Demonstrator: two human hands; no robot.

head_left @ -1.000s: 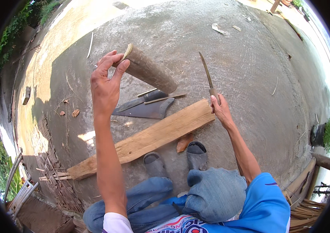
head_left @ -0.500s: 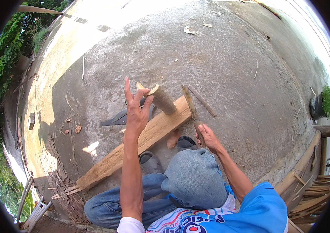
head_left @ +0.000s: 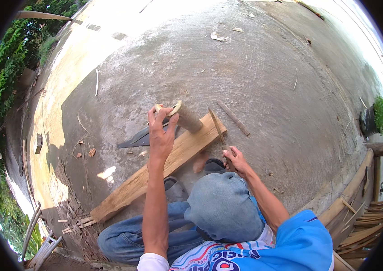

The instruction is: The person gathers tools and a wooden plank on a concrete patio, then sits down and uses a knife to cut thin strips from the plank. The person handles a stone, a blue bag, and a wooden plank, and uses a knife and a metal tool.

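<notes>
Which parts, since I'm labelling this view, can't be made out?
In the head view:
Knife: handle partly behind the right hand.
Bamboo: bottom face turned away.
Dark piece: partly behind the left hand.
Right sandal: partly behind the knee.
Left greenery: cut off by picture edge.

Bears large dark capitals [head_left: 248, 255] on the near shirt [head_left: 295, 246], just right of a round emblem [head_left: 224, 266] with a red middle. Carries smaller capitals [head_left: 204, 260] left of that, beside coloured stripes [head_left: 200, 249]. Runs partly out of view nearest the wearer.
</notes>
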